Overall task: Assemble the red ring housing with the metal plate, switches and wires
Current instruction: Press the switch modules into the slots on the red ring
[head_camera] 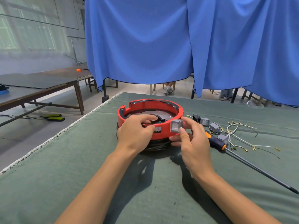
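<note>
Green felt-like cloth point(80, 167) over the desk, frayed pale edge along the left side. Blue curtain point(145, 42) hung behind, legs of stools and feet visible beneath it. Long brown benches point(48, 88) to the left on a grey floor, an orange item point(78, 70) on the far one, two yellow-black bars point(54, 117) and cables on the floor.

Red ring housing point(163, 131) at desk centre, seated on a coil of black cable point(155, 145); grey metal plate point(139, 114) inside the ring. Left hand point(135, 131) curled over the near rim, thumb outside, fingers inside, gripping the housing. Right hand point(192, 139) pinching a grey rocker switch point(176, 126) between thumb and forefinger, held against the ring's outer wall; seated in a cutout or only touching, not determinable.

Spare switches point(210, 125) in a loose row just right of the housing. White wires point(239, 136) with brass terminals scattered beyond. Screwdriver point(216, 141), orange-and-dark handle near the right hand, long shaft toward the near right.
</note>
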{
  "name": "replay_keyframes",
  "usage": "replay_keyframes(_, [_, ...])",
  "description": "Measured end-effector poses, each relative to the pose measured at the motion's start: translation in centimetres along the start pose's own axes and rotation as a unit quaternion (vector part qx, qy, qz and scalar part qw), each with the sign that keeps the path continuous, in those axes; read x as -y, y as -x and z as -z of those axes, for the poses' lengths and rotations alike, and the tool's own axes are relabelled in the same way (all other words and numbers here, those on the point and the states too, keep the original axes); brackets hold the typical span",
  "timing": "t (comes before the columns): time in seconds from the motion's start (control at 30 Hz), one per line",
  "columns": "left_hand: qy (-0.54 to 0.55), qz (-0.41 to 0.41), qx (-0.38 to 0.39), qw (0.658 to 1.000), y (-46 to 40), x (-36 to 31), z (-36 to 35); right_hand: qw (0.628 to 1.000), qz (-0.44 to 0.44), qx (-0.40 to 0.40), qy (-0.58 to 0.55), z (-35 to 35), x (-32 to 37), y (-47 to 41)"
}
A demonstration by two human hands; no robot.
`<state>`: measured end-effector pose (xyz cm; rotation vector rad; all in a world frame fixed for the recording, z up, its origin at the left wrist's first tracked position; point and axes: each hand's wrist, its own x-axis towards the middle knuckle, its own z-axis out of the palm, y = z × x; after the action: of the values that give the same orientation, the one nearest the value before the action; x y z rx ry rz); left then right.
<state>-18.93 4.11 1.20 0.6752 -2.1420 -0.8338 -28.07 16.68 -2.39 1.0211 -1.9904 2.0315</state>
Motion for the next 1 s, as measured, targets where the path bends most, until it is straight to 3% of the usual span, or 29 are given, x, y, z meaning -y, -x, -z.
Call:
replay_keyframes(0.17, [0.059, 0.014, 0.003, 0.998, -0.4, 0.6, 0.9, 0.99, -0.083, 0.037, -0.107, 0.8, 0.4, -0.6])
replay_keyframes(0.27, [-0.02, 0.005, 0.02, 1.0, 0.1, 0.9, 0.2, 0.99, -0.089, 0.058, -0.095, 0.7, 0.2, -0.2])
replay_keyframes(0.37, [-0.14, -0.065, -0.023, 0.988, 0.4, 0.6, -0.3, 0.988, -0.086, 0.084, -0.099, 0.2, 0.1, 0.3])
replay_keyframes(0.5, [-0.181, -0.125, -0.008, 0.975, 0.7, -0.3, -0.2, 0.989, -0.073, 0.102, -0.083, 0.1, 0.0, 0.4])
replay_keyframes(0.7, [-0.127, -0.145, 0.109, 0.975, 1.5, -1.3, -0.3, 0.989, -0.058, 0.117, -0.074, 0.5, -0.1, 0.4])
replay_keyframes(0.87, [-0.042, -0.146, 0.105, 0.983, 0.9, -0.5, 0.2, 0.986, -0.073, 0.124, -0.079, 0.5, -0.3, 0.4])
replay_keyframes(1.0, [-0.086, -0.149, 0.065, 0.983, 0.8, -0.4, -0.7, 0.986, -0.089, 0.094, -0.107, 0.5, -0.1, 0.2])
